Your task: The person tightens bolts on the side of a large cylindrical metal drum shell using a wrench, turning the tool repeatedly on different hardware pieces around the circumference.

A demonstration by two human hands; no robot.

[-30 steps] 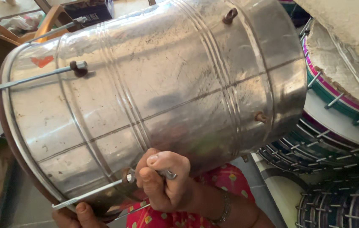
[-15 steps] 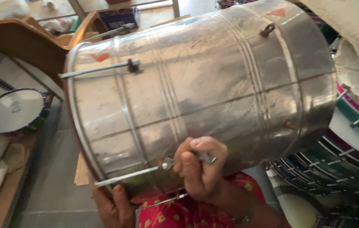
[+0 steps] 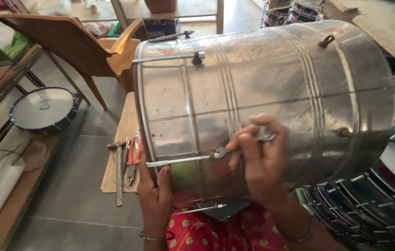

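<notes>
At the far left, about nine o'clock, a small blue-rimmed drum [image 3: 43, 109] lies flat under a metal rack. Above it, near eleven o'clock, stands a wooden chair [image 3: 74, 42]. Moving right, a wooden board [image 3: 116, 158] lies on the grey floor with a hammer [image 3: 118, 173] and orange-handled pliers [image 3: 132, 155] on it.

Just right of the tools, at about seven o'clock, the left hand [image 3: 156, 191] cups the lower rim of a large metal drum shell [image 3: 272, 102], fingers curled around the edge and thumb pressed up on the metal. The shell lies on its side across the person's lap and fills the middle of the view. A thin tension rod [image 3: 181, 161] runs along its lower side from the rim towards the centre.

At about five o'clock the right hand [image 3: 260, 160] rests against the shell, closed around a small metal tool [image 3: 266, 137] at the rod's inner end; motion blur hides the exact grip.

At three to four o'clock, stacked drums [image 3: 374, 200] with rods and coloured rims lean beside the shell
</notes>
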